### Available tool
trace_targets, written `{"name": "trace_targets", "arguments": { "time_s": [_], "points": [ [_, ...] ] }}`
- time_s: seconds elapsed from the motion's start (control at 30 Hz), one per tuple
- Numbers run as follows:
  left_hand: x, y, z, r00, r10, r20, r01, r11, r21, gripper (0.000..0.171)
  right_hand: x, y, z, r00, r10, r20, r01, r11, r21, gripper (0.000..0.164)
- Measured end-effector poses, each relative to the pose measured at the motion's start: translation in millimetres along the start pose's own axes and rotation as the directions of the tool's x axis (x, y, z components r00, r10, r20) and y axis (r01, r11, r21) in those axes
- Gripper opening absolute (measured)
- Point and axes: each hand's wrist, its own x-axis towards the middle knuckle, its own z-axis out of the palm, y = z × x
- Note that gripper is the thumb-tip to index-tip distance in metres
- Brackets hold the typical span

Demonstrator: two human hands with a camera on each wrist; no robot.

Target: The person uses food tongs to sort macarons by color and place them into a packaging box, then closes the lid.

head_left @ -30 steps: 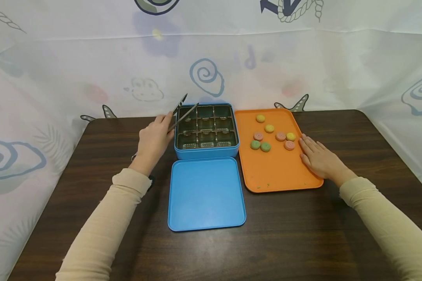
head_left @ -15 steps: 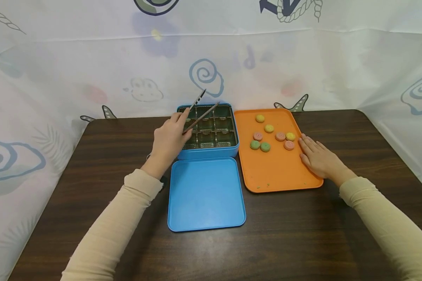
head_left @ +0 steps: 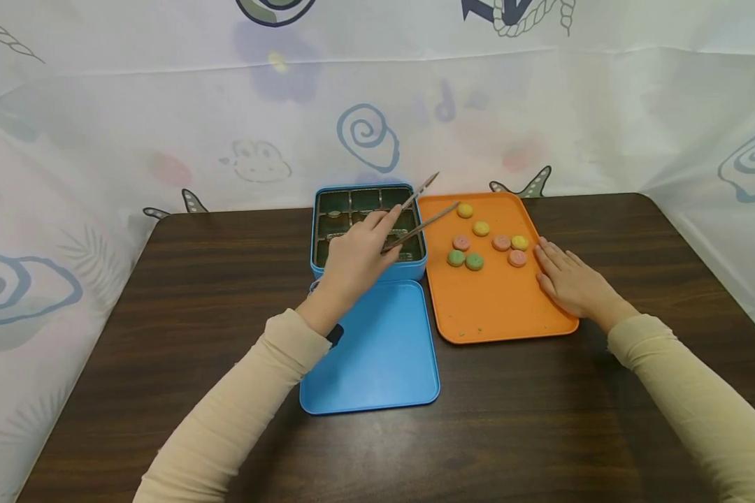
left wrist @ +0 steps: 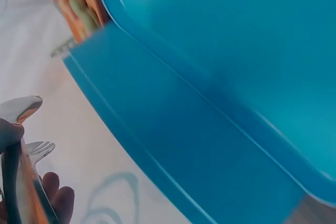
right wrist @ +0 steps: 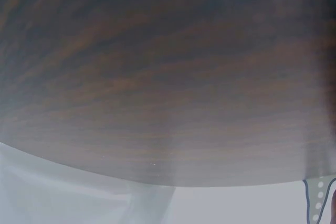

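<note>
My left hand point(head_left: 360, 253) holds metal serving tongs point(head_left: 429, 221), their two arms spread apart. One tip looks like a spoon and the other like a fork in the left wrist view, with my fingertips point(left wrist: 63, 203) around the arms. The hand is over the right part of a blue box point(head_left: 327, 271) with a divided insert, hiding some compartments. One tong tip overlaps a yellow cookie point(head_left: 465, 210) at the back of the orange tray point(head_left: 497, 307). My right hand point(head_left: 569, 283) lies with straight fingers on the tray's right edge. A small greenish round thing point(head_left: 334, 214) shows in the back-left compartment.
Several small round cookies, including a green cookie point(head_left: 475, 262) and a pink cookie point(head_left: 517, 258), lie on the tray. A flat blue lid point(head_left: 384, 377) lies in front of the box. All stand on a dark wooden table point(head_left: 509, 419) before a printed white cloth point(head_left: 226, 105).
My left hand has moved right with the open tongs, from the box's left side across it to the tray's left edge. My right hand and the cookies have stayed in place.
</note>
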Motion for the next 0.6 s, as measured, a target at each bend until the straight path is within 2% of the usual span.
{"name": "trace_targets", "arguments": {
  "time_s": [0.23,0.33,0.47,0.6],
  "points": [
    [0.2,25.9,11.0,0.996,0.082,0.019,-0.08,0.995,-0.054,0.055,0,-1,-1,1.0,0.003,0.001,-0.003,1.0,0.006,0.065],
    [-0.9,34.7,16.1,0.993,0.108,0.037,-0.106,0.993,-0.048,0.054,0,-2,-3,1.0,0.005,0.008,-0.006,1.0,0.008,0.065],
    [-2.8,46.3,22.7,0.987,0.126,0.097,-0.123,0.992,-0.038,0.053,1,-3,-3,1.0,0.01,0.02,-0.01,1.0,0.001,0.065],
    [-5.3,56.5,29.0,0.974,0.135,0.181,-0.13,0.991,-0.042,0.055,1,-3,-3,1.0,0.009,0.018,-0.009,1.0,-0.004,0.065]
  ]
}}
